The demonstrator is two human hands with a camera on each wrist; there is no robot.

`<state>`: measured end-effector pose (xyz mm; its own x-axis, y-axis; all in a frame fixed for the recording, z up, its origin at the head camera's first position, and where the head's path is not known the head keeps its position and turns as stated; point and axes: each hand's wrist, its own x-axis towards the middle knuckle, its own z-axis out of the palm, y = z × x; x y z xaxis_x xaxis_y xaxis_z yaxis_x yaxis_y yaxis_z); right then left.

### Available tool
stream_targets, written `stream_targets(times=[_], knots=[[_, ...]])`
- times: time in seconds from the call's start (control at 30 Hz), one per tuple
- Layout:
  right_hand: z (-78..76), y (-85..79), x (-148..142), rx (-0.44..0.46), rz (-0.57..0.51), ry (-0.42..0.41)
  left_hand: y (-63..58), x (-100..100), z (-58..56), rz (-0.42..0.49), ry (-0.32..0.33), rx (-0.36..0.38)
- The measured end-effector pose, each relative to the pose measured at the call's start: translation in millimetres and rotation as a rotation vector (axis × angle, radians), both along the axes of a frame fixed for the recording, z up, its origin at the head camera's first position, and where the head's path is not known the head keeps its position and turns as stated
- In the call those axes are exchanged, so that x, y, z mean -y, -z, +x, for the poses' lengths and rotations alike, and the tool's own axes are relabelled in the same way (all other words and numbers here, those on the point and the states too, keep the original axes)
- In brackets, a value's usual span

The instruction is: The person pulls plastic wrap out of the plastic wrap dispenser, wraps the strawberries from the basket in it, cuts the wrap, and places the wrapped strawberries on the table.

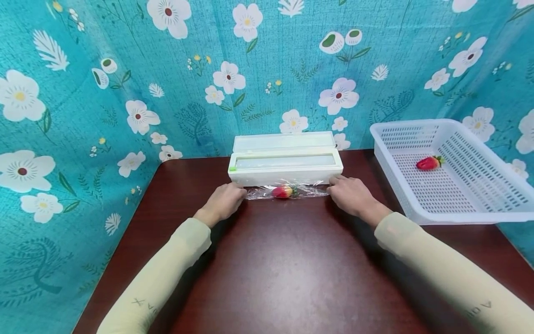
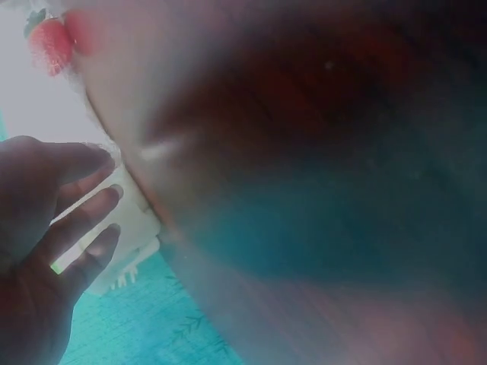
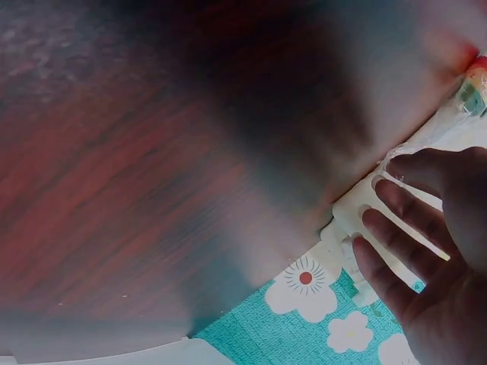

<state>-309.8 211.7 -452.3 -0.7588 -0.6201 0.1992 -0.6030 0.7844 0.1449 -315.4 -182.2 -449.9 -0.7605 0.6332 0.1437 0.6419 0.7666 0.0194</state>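
- Pinched the left end of the clear film (image 1: pixel 256 194) with the left hand (image 1: pixel 223 203), thumb and index finger brought together, the other fingers loosely extended and slightly apart.
- Pinched the right end of the film with the right hand (image 1: pixel 352 195) in much the same way, thumb against index finger, the remaining fingers spread out and free.
- Stretched the film between both hands, along the near side of the white box (image 1: pixel 286 176).
- Saw the strawberry (image 1: pixel 282 191) at the film, about midway between the hands and just in front of the box, tip to the left and leaves to the right.
- Could not quite tell, through the film's glare, its exact path over or under the strawberry.
- Noted the box's translucent lid (image 1: pixel 285 140) raised at the back, with a green piece (image 1: pixel 232 169) near the left end.
- Saw a white basket (image 1: pixel 471 216) to the right on the dark red-brown table (image 1: pixel 283 273), with a second strawberry (image 1: pixel 429 163) inside.
- Wore pale sleeves (image 1: pixel 162 273) on both forearms.
- Faced a blue floral curtain (image 1: pixel 267 51) behind the table.
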Motion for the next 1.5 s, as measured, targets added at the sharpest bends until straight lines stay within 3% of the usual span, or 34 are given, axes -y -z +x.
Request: stream_targets(times=[0.4,0.63,0.9,1.1,1.3,1.5], knots=[[22.6,-6.1,-14.8,0.194,-0.143,-0.023,-6.1,5.8,24.2,0.140,-0.007,0.176],[37.1,-7.9,-24.0,0.287,-0.163,-0.013,-9.2,6.2,38.2,0.196,0.049,0.226],[44.8,-12.4,-32.7,0.395,-0.237,-0.001,-3.6,9.0,47.9,0.251,0.082,0.282],[40.9,-14.9,-36.2,0.513,-0.331,0.004,-0.4,7.8,45.7,0.274,0.063,0.294],[31.9,-19.2,-34.1,0.607,-0.395,-0.005,-0.7,5.4,35.1,0.306,0.016,0.333],[23.7,-19.9,-33.0,0.724,-0.427,0.052,-1.5,0.1,23.3,0.290,-0.018,0.364]])
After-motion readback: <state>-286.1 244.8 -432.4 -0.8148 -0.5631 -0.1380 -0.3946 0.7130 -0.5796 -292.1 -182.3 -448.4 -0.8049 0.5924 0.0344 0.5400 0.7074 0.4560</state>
